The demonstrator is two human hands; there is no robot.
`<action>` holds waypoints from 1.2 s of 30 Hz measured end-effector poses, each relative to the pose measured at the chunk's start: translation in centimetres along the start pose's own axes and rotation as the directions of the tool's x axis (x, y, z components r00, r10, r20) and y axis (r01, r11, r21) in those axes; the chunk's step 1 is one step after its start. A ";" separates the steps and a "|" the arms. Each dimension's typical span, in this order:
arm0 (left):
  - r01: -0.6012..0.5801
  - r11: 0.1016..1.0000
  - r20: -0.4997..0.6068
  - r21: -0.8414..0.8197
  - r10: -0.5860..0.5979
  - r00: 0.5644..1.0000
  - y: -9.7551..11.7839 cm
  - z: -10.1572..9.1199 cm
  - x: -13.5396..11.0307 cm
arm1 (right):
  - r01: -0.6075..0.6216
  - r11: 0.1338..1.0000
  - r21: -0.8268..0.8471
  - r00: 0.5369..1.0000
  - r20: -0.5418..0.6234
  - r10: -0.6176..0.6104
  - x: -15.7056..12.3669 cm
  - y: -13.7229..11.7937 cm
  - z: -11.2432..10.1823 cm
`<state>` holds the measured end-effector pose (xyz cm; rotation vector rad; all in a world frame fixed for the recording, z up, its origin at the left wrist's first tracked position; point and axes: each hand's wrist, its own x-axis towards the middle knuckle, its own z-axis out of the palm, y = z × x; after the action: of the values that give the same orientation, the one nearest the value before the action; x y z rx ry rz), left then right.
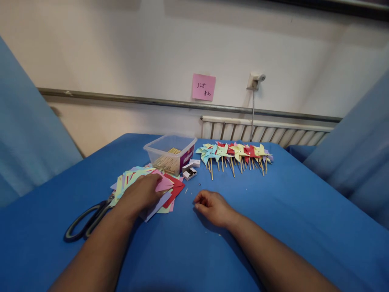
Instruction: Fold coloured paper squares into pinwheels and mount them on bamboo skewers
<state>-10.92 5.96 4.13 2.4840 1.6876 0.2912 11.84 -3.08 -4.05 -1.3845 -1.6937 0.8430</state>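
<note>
My left hand (142,193) rests on a fanned pile of coloured paper squares (170,187), its fingers closing on a pink sheet (164,183) at the top. My right hand (212,207) lies on the blue cloth just right of the pile, fingers curled loosely inward, with nothing visible in them. A row of finished paper pinwheels (235,153) on wooden sticks lies farther back, to the right.
Black-handled scissors (88,219) lie left of the pile. A clear plastic tub (170,153) of wooden sticks stands behind it, with small white boxes (190,170) beside it. A radiator (261,132) and a pink note (203,86) are on the wall.
</note>
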 end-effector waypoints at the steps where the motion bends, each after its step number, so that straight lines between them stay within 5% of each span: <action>1: -0.024 0.999 0.010 0.033 0.023 1.000 0.0 0.0 0.1 | 0.002 1.000 0.000 1.000 0.001 -0.002 0.0 -0.1 0.0; 4: 0.004 0.995 0.023 0.103 -0.007 1.000 0.0 -0.3 0.1 | 0.008 1.000 0.002 1.000 -0.001 -0.008 -0.1 -0.3 -0.1; 9: 0.165 0.984 -0.155 0.070 -0.152 0.976 0.9 -1.8 -0.4 | 0.006 1.000 -0.018 1.000 -0.011 -0.006 -0.1 -0.3 0.0; 13: 0.112 0.958 -0.390 -0.266 -0.213 0.896 2.9 -2.0 -1.3 | -0.011 0.999 0.046 1.000 -0.018 0.012 0.1 0.0 0.2; 15: 0.024 0.824 -0.411 -0.567 -0.307 0.858 4.3 -1.2 -1.7 | -0.041 0.988 0.150 0.999 -0.026 0.045 0.3 0.0 0.3; 18: -0.039 0.327 -0.138 -0.944 -0.285 0.948 6.3 0.9 -1.9 | -0.060 0.901 0.431 0.996 -0.029 0.080 0.6 -0.5 0.3; 20: 0.055 0.096 0.034 -0.994 -0.214 0.976 7.3 2.4 -1.8 | -0.052 0.775 0.630 0.997 -0.006 0.072 0.7 -1.0 0.0; 22: 0.101 -0.006 0.100 -0.995 -0.163 0.982 7.9 3.7 -1.4 | -0.060 0.649 0.759 0.997 0.020 0.068 0.6 -1.5 -0.4; 25: 0.108 -0.024 0.110 -0.994 -0.175 0.978 8.6 5.2 -0.3 | -0.089 0.494 0.865 0.989 0.019 0.145 0.6 -1.7 -0.8; 28: 0.107 0.052 0.098 -0.993 -0.147 0.984 9.3 6.6 0.8 | -0.074 0.396 0.915 0.974 -0.019 0.227 1.1 -1.0 -1.1; 32: 0.120 0.193 0.094 -0.974 -0.138 0.986 9.7 7.7 1.3 | -0.033 0.453 0.891 0.931 -0.137 0.338 1.9 0.3 -0.9; 36: 0.136 0.199 0.109 -0.971 -0.141 0.984 9.4 7.6 0.7 | -0.065 0.534 0.843 0.898 -0.184 0.400 2.2 1.0 -0.6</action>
<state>-0.46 3.16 -1.27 1.2835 1.0453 0.9866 12.63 -0.70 -4.28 -0.9893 -0.6179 1.2367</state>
